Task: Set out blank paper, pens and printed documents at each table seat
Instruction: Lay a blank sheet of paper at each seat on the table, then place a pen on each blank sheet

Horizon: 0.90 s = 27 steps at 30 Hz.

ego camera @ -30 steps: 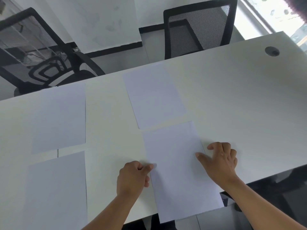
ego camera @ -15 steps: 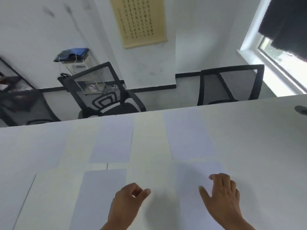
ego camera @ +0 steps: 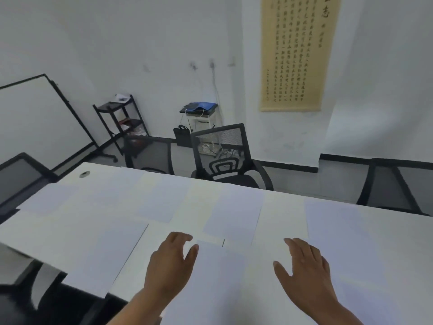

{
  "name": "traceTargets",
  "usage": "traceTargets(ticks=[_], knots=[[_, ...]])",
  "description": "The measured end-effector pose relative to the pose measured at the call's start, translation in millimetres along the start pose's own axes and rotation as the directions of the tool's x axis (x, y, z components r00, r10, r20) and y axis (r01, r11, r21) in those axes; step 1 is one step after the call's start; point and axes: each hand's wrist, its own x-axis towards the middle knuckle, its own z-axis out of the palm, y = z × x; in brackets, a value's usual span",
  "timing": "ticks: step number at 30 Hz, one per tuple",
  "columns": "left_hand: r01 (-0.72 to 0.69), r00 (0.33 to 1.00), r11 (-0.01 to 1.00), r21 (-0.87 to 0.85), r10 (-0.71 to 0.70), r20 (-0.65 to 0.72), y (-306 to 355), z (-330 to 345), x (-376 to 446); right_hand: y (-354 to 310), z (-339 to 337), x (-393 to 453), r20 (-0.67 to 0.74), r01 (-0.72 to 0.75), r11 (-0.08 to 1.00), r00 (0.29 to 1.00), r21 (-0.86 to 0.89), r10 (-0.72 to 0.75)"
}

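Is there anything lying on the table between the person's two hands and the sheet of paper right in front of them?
Nothing visible. The left hand and right hand are both open and empty, over the table on either side of the near sheet. Only bare tabletop and other blank sheets lie around it; no pens or printed documents show.

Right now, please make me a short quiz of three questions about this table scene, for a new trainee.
1. True or false: a pen lies on the white table.
2. What does the left hand hold?
A. a pen
B. a stapler
C. nothing
3. Fill in: the hanging scroll on the wall is covered with columns of dark ____.

Key: 1 false, only blank paper sheets show. 2 C; the right hand is also empty, fingers spread. 3 writing.
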Motion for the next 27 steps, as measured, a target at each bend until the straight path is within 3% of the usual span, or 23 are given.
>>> traceTargets(ticks=[11, 21, 27], knots=[[0.119, 0.988, 0.986, 0.116, -0.105, -0.117, -104.6, -111.8, -58.4, -180.5, -7.3, -45.9, 0.033, 0.287, 0.958, 0.958, -0.01, -0.286], [0.403, 0.89, 0.91, 0.095, -0.366, -0.271, -262.8, -229.4, -165.5, -374.0, 34.4, -113.5, 0.113, 0.574, 0.816, 0.817, -0.066, -0.565], [0.466, 0.839, 0.878, 0.109, -0.4, -0.37, -309.2, -294.8, -201.7, -479.8, 44.1, -149.9, 0.14, 0.694, 0.717, 0.717, -0.062, -0.683]])
